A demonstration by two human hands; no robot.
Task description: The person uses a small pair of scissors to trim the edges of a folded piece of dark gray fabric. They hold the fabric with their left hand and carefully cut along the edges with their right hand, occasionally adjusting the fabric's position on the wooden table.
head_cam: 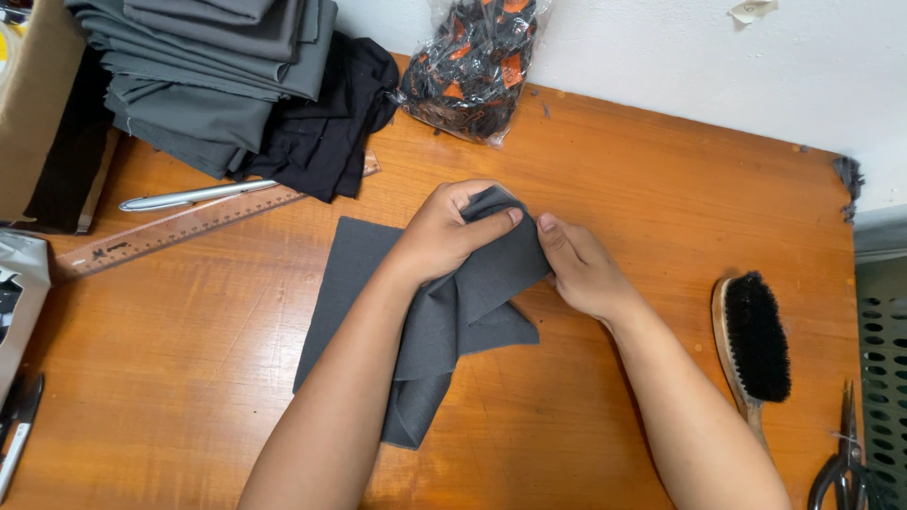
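Note:
A dark grey piece of cloth [453,321] lies partly flat and partly bunched on the orange wooden table [614,170]. My left hand [444,231] grips the raised, folded top of the cloth between thumb and fingers. Pinching the same fold from the right side is my right hand [581,264], its fingertips almost touching my left thumb. The lower part of the cloth hangs crumpled under my left forearm.
At the back left sit a stack of folded grey fabric [208,66] and black cloth [326,123]. In front of them lie a wooden ruler [179,227] and silver pen [189,196]. A plastic bag [472,61] stands behind. At the right lie a brush [754,345] and scissors [846,463].

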